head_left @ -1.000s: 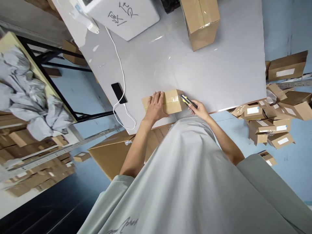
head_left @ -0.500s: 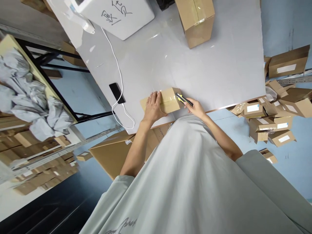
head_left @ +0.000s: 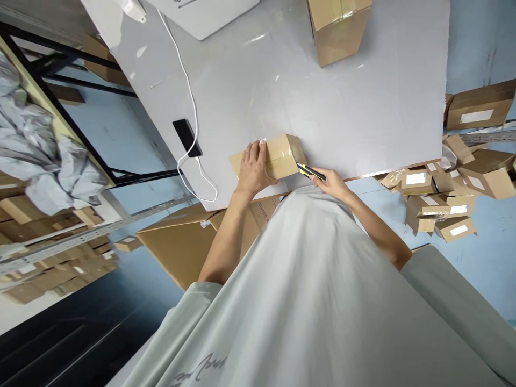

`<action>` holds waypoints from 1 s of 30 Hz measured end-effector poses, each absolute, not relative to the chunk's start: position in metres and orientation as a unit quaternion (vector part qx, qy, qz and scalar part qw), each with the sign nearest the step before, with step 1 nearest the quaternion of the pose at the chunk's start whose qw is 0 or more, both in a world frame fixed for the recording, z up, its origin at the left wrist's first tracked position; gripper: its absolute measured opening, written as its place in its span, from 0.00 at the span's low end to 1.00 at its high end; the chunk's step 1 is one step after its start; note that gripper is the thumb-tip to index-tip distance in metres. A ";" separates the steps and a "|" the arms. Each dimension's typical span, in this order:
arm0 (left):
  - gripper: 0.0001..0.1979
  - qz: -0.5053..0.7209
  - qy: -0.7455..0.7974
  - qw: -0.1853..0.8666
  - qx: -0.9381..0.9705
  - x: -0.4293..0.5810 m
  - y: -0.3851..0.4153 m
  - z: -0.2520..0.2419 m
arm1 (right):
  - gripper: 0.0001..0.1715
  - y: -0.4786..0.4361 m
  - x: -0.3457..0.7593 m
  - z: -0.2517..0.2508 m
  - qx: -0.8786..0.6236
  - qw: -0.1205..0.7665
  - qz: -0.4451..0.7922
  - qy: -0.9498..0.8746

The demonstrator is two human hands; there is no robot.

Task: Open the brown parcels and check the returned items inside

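Observation:
A small taped cardboard box (head_left: 281, 156) lies at the near edge of the grey table (head_left: 363, 107). Over its left part rests my left hand (head_left: 253, 171), with the fingers on its top and the thumb toward the near side. My right hand (head_left: 330, 184) grips a black and yellow box cutter (head_left: 312, 172), whose tip is at the near right corner of the box.
A larger taped box (head_left: 341, 37) stands at the table's far side. A phone (head_left: 187, 137) with a white cable (head_left: 188, 86) lies at the left. An open carton (head_left: 177, 244) is below the near edge; several boxes (head_left: 439, 201) are piled at the right.
The cutter has moved from the top end of the box's right edge down to its near right corner. The view has shifted slightly; my left hand stays on the box.

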State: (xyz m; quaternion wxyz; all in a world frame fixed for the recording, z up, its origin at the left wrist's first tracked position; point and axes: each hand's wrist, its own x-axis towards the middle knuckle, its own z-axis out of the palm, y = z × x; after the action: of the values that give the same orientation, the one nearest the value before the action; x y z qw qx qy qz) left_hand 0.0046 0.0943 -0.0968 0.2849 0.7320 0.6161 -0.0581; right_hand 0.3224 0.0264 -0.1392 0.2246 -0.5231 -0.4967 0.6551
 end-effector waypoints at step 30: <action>0.27 0.260 0.777 0.390 0.421 -0.049 0.006 -0.106 | 0.14 0.084 0.257 -0.090 -0.710 0.160 0.342 -0.594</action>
State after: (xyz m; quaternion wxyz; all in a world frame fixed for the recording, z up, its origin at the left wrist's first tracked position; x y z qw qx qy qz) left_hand -0.0488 0.0055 -0.1063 0.3904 0.4207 0.7767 0.2595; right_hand 0.2567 0.0835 -0.0896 0.1601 -0.7099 -0.5943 0.3424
